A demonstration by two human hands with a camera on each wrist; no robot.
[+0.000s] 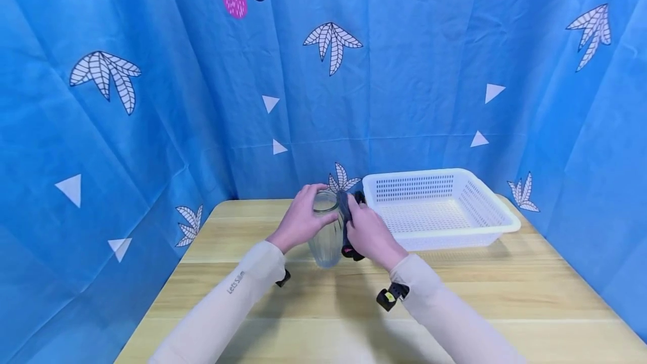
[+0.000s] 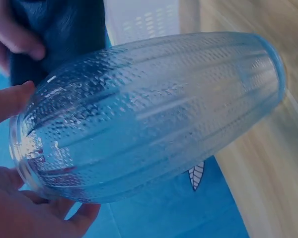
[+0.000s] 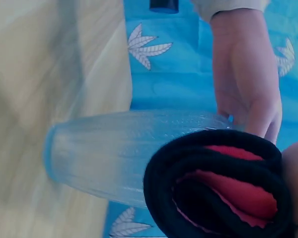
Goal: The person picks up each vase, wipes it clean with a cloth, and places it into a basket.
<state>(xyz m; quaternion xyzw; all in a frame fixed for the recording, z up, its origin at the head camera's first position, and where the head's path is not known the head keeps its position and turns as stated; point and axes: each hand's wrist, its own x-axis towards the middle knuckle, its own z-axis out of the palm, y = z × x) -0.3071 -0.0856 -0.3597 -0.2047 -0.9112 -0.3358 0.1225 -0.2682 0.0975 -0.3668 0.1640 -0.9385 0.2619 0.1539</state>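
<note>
A clear ribbed glass vase (image 1: 327, 246) stands nearly upright over the table in the head view. My left hand (image 1: 303, 217) grips it around the rim, thumb on the near side and fingers behind. The left wrist view shows the vase (image 2: 164, 119) lengthwise, its textured wall see-through. Close on its right, my right hand (image 1: 373, 233) holds a rolled dark cloth item (image 1: 344, 206). In the right wrist view, the end of the roll (image 3: 161, 186) shows black layers with a pink-red lining and hides part of the vase. Whether the vase base touches the table I cannot tell.
A white perforated plastic basket (image 1: 450, 233) sits at the back right of the wooden table (image 1: 323, 308). Blue patterned curtain (image 1: 323, 100) hangs behind the table and along both sides. A black strapped device (image 1: 390, 296) is on my right wrist.
</note>
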